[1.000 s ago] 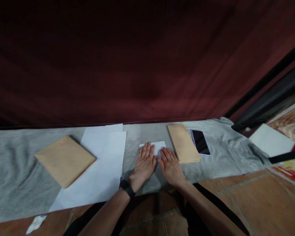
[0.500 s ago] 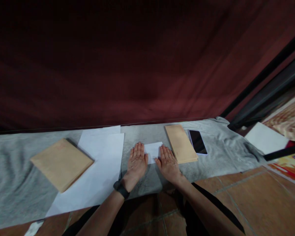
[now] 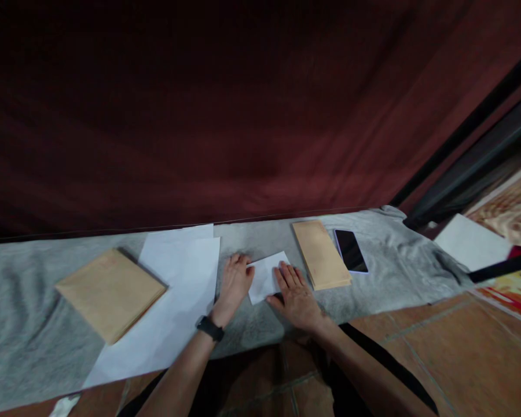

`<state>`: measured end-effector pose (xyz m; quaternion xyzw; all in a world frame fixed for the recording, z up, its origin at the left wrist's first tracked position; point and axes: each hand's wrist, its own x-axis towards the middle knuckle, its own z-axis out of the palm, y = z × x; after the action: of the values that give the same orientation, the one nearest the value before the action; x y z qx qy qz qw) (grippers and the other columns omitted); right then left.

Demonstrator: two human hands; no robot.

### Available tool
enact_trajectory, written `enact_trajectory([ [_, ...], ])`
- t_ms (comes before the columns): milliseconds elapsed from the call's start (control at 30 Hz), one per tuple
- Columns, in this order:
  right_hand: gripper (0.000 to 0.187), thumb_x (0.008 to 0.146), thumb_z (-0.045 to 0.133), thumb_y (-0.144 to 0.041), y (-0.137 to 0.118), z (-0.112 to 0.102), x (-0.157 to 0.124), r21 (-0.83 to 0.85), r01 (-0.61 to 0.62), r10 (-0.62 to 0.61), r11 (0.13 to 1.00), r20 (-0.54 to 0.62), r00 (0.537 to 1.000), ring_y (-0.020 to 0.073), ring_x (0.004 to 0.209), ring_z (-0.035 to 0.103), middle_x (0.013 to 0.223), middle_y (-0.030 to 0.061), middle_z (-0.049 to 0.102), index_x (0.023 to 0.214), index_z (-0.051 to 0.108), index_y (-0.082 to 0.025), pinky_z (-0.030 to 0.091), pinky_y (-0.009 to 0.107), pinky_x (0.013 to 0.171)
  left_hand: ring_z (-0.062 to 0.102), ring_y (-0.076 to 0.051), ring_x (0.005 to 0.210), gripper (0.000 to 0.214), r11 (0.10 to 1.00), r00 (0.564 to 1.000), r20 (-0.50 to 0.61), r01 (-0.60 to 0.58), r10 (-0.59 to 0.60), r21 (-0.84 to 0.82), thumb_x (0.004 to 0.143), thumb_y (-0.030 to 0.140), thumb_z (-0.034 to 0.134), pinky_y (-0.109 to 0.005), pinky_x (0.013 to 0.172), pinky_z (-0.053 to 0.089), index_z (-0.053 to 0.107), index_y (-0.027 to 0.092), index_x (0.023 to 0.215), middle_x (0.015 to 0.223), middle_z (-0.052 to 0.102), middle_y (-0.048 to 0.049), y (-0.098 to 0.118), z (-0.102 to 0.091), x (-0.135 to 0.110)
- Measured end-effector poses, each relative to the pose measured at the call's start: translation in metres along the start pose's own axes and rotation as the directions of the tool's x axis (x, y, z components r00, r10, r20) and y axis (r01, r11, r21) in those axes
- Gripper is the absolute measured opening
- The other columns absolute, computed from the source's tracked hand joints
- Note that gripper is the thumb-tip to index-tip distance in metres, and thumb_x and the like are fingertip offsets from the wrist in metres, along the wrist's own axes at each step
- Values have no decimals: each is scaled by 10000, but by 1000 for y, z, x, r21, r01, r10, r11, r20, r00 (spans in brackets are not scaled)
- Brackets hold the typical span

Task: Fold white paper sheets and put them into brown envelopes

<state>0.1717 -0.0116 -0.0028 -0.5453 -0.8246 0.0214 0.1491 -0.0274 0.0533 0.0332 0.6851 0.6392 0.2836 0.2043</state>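
A small folded sheet of white paper (image 3: pixel 264 277) lies slightly tilted on the grey cloth between my hands. At its upper left corner, my left hand (image 3: pixel 235 281), with a dark watch on the wrist, has curled fingers and the thumb pinching the edge. My right hand (image 3: pixel 297 295) rests flat over the paper's right part, fingers stretched out, covering that side. Just right of it is a stack of narrow brown envelopes (image 3: pixel 321 255). Larger white sheets (image 3: pixel 182 284) lie to the left of my left hand.
A stack of larger brown envelopes (image 3: pixel 110 295) sits partly on the white sheets. A phone (image 3: pixel 351 250) lies beside the narrow envelopes. The grey cloth (image 3: pixel 399 260) covers a long surface against a dark red curtain (image 3: pixel 243 116). Tiled floor (image 3: pixel 451 353) shows in front.
My left hand has gone from lying flat to curling at the paper's left edge. The paper has turned slightly and more of it shows. My right hand stays flat on it.
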Motion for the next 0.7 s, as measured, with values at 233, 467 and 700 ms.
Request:
enact_trajectory([
  [233, 820, 879, 682, -464, 9, -22, 6, 175, 130, -144, 976, 72, 987, 302, 1486, 316, 1624, 147, 315, 1565, 327, -188, 243, 528, 1222, 606, -180, 626, 112, 872, 968, 180, 238, -175, -428, 758, 262, 592, -271, 578, 427, 666, 207, 822, 668, 645, 6, -10, -12, 4],
  [467, 291, 976, 455, -226, 23, -40, 28, 590, -68, 168, 805, -117, 979, 211, 1023, 673, 1086, 67, 732, 1133, 699, -219, 517, 346, 930, 646, -168, 670, 194, 318, 867, 458, 498, -196, -807, 643, 289, 656, -281, 642, 487, 672, 160, 787, 764, 705, -46, 9, -29, 1],
  [700, 270, 899, 600, -440, 34, -49, 43, 865, -142, 346, 481, -39, 937, 176, 723, 624, 800, 2, 695, 988, 706, -208, 501, 262, 643, 539, -120, 588, 245, 601, 935, 336, 333, -113, -727, 694, 417, 749, -226, 541, 384, 670, 184, 700, 619, 617, 7, 21, -31, -9],
])
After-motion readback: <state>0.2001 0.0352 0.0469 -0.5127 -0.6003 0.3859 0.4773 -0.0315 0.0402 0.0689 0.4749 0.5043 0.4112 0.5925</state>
